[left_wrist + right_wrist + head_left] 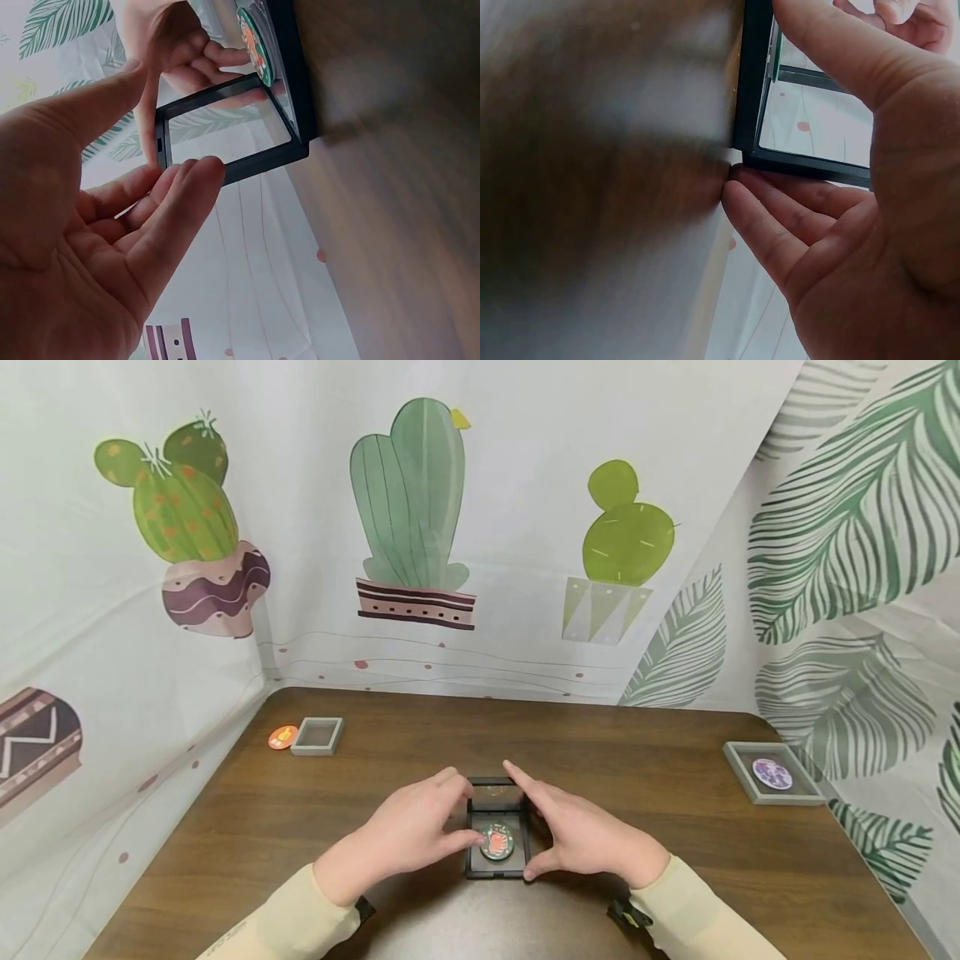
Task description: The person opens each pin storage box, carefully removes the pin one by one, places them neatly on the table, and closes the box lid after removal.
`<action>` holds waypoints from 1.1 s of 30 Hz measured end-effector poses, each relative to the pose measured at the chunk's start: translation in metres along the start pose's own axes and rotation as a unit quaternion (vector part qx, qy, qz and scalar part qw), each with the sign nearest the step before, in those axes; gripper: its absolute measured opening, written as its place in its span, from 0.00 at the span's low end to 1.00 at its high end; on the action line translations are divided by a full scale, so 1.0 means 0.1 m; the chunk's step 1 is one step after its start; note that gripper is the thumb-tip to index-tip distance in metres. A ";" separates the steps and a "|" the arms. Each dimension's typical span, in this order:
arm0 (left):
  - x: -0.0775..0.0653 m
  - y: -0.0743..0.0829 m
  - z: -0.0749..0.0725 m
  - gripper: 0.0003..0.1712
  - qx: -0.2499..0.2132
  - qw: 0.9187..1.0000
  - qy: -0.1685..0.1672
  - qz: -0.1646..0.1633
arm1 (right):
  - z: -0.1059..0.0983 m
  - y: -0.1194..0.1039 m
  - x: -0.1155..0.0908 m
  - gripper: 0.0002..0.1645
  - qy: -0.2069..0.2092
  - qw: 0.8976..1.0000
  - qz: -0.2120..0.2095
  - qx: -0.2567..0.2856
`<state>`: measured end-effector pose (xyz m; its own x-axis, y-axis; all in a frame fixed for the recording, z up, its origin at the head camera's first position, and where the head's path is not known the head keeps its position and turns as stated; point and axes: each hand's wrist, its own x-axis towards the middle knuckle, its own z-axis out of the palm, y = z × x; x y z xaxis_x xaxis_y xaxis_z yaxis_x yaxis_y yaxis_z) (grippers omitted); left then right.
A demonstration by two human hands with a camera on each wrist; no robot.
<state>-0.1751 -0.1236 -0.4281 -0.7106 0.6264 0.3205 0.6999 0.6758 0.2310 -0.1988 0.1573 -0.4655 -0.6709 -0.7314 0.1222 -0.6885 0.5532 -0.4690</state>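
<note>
A black hinged display case [498, 873] with clear panes sits on the table between my hands, its lid [266, 159] raised at the far side. Inside the base lies a round green badge [496, 842] with a red design. My left hand [412, 827] is at the case's left side, its fingertips touching the lid's edge and its thumb extended near the badge. My right hand [581, 833] holds the case on the right, thumb at the near corner and fingers along the lid's far side. In the right wrist view, part of the case is hidden behind the right thumb.
A small grey frame [317, 752] lies at the back left beside an orange round badge [282, 737]. At the right edge of the brown table [637, 752], a larger grey frame [784, 797] has a purple round badge [772, 774] on it. Printed curtains enclose the table.
</note>
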 end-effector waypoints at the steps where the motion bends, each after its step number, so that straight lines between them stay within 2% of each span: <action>1: 0.00 0.01 0.01 0.29 0.001 1.000 -0.001 0.006 | 0.00 0.00 0.00 0.82 0.000 1.000 0.000 0.000; 4: 0.01 0.03 0.05 0.27 0.002 1.000 -0.006 0.018 | 0.00 0.00 0.00 0.82 0.003 1.000 -0.001 -0.003; 9: 0.02 0.07 0.12 0.27 0.001 0.999 -0.032 0.028 | 0.00 -0.01 0.00 0.83 0.004 1.000 -0.006 -0.006; 15: 0.03 0.09 0.18 0.31 0.039 0.997 -0.056 0.043 | 0.01 0.00 0.00 0.83 0.007 1.000 -0.006 -0.010; 21: 0.05 0.10 0.25 0.33 0.060 0.994 -0.078 0.037 | 0.01 0.01 0.00 0.83 0.006 1.000 -0.005 -0.009; 26: 0.08 0.13 0.28 0.38 0.085 0.991 -0.096 0.028 | 0.01 0.00 0.00 0.82 0.004 1.000 -0.003 -0.009; 33: 0.10 0.16 0.31 0.34 0.093 0.990 -0.102 0.025 | 0.01 0.01 0.00 0.82 0.005 1.000 -0.003 -0.008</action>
<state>-0.1732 -0.0948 -0.4493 -0.6879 0.7139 0.1307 0.7232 0.6894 0.0405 -0.1988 0.1577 -0.4671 -0.6703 -0.7299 0.1341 -0.6963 0.5561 -0.4537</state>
